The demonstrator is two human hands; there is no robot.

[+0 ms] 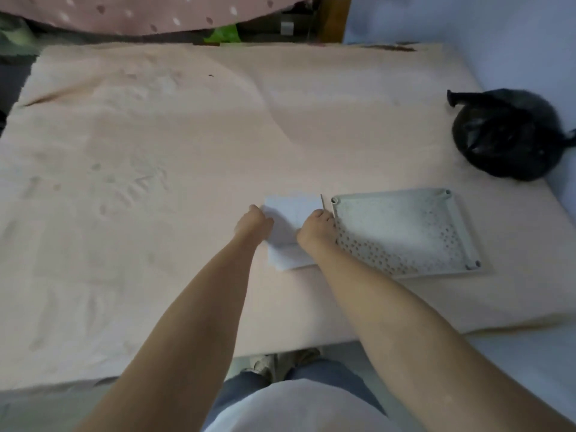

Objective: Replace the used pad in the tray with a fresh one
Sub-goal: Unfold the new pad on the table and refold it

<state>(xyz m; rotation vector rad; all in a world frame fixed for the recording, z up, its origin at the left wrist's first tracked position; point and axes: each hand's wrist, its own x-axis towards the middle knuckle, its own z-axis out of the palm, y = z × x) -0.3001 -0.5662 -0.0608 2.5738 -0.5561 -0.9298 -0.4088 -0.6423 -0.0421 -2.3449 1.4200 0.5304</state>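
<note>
Surface: a bed (156,151) under a pale pink sheet, creased and faintly patterned.
Fresh pad: a folded white pad (291,213) lies flat on the sheet, its right edge just beside the tray's left rim.
Tray: a shallow grey tray (461,232) with a perforated floor and a small post at each visible corner; it lies flat on the sheet to the right of the pad, set at an angle.
Left hand: the left hand (254,222) lies on the pad's left edge with fingers curled, gripping that edge.
Right hand: the right hand (316,227) lies on the pad's right part, touching the tray's left rim, fingers curled down on the pad; a thin stick (322,202) stands up just beyond its knuckles, and whether the hand holds it cannot be told.
Black bag: a bunched black plastic bag (508,135) sits at the bed's far right edge, well apart from the tray.
Far edge: a pink spotted cloth (156,14) hangs beyond the bed.
</note>
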